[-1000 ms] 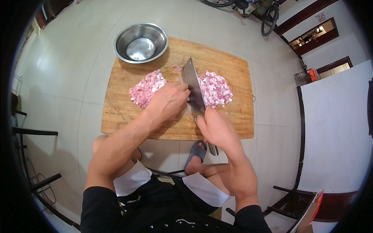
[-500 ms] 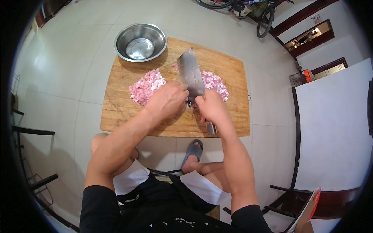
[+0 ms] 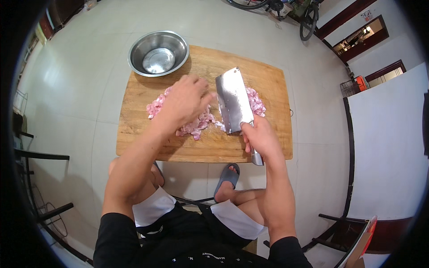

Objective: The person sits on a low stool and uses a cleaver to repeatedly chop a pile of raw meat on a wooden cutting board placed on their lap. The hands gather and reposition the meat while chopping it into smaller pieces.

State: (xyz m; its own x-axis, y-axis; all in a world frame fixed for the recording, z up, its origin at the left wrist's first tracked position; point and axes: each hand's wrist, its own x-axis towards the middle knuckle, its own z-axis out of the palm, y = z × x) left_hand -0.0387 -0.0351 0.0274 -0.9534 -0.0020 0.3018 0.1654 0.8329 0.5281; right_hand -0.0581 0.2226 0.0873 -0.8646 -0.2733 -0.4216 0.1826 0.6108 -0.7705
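Observation:
My right hand [image 3: 261, 137] is closed round the handle of a cleaver [image 3: 233, 100]. Its broad steel blade points away from me, over the right part of a wooden cutting board [image 3: 147, 145]. Over the left heap of diced pink meat [image 3: 196, 127] hovers my left hand [image 3: 185, 102], slightly blurred, thumb apart from the fingers and nothing seen in it. That hand and forearm hide part of the heap. A second heap of diced meat [image 3: 256, 102] lies to the right, partly behind the blade. Small bits of meat lie between the heaps.
A steel bowl [image 3: 159, 53] stands at the board's far left corner, with no contents visible. Tiled floor surrounds the board. A white panel [image 3: 389, 147] stands at the right, dark chair legs [image 3: 42, 154] at the left, and a bicycle [image 3: 308, 20] at the far right.
My left hand has moved away from the blade, up and left over the left heap. The cleaver in my right hand has shifted right and nearer to me, uncovering meat on the left.

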